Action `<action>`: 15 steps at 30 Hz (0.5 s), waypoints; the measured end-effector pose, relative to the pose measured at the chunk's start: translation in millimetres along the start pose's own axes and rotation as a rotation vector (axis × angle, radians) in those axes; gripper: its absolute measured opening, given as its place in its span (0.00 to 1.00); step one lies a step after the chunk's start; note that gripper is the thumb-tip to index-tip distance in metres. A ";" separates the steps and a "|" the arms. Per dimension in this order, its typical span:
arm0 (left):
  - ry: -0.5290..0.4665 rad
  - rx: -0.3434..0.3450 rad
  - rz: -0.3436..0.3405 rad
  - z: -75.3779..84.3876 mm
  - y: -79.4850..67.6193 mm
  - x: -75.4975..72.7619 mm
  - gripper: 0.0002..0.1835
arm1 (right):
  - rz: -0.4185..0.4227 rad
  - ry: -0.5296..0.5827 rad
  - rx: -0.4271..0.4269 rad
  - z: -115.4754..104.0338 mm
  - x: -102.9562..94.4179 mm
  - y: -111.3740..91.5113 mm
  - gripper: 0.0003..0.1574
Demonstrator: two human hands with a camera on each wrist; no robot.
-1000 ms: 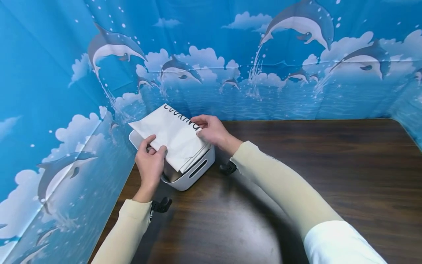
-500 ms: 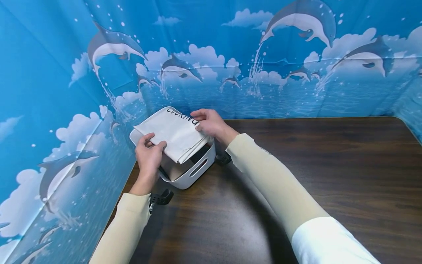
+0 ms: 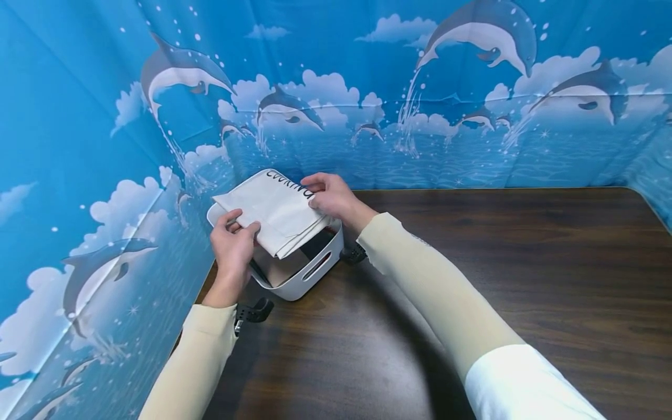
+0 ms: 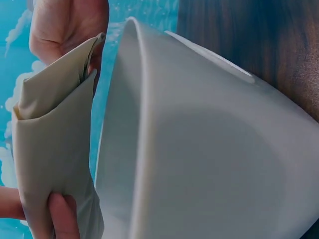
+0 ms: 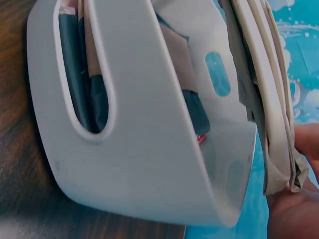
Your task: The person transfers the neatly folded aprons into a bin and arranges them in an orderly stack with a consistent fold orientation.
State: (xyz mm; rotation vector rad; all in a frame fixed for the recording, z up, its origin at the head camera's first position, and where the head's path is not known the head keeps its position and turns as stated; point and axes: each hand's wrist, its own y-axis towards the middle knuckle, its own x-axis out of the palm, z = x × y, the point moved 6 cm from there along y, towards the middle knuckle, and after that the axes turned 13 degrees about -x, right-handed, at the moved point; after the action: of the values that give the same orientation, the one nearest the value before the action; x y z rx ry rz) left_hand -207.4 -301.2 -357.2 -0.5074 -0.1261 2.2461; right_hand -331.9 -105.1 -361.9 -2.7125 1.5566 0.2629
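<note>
A folded white cloth (image 3: 270, 210) with black lettering along its far edge is held above a light grey plastic bin (image 3: 301, 284). My left hand (image 3: 231, 248) pinches the cloth's near left side, thumb on top. On the opposite side, my right hand (image 3: 338, 201) grips the lettered edge. The left wrist view has the folded cloth (image 4: 55, 149) upright beside the bin's wall (image 4: 219, 159), apart from its rim. Several layers of the cloth (image 5: 276, 99) show in the right wrist view, outside the bin's opening.
Inside the bin lies a folded brown and dark teal fabric item (image 5: 182, 64), also visible through the handle slot. The bin stands on a dark wooden table (image 3: 504, 280), near its back left corner. A blue dolphin-print curtain (image 3: 336, 140) rises behind and at left.
The cloth has come down and its front edge has drawn back, uncovering more of the bin's inside. Both hands keep their hold and have shifted slightly left.
</note>
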 end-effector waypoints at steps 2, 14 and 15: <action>0.000 0.001 0.019 0.0 -1.7 -1.4 0.29 | -0.006 -0.010 -0.009 -2.9 1.1 0.3 0.32; -0.010 0.015 0.046 6.2 -5.6 -2.4 0.28 | 0.007 -0.002 -0.047 -11.7 -0.3 2.1 0.31; -0.009 0.011 0.047 6.2 -5.6 -3.6 0.28 | 0.006 -0.001 -0.048 -12.3 0.7 2.4 0.31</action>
State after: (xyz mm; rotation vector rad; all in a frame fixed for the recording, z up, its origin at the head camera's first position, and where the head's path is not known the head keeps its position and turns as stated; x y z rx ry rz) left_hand -203.8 -299.6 -349.0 -0.4995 -0.1067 2.2938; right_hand -331.8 -108.0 -349.7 -2.7429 1.5794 0.3064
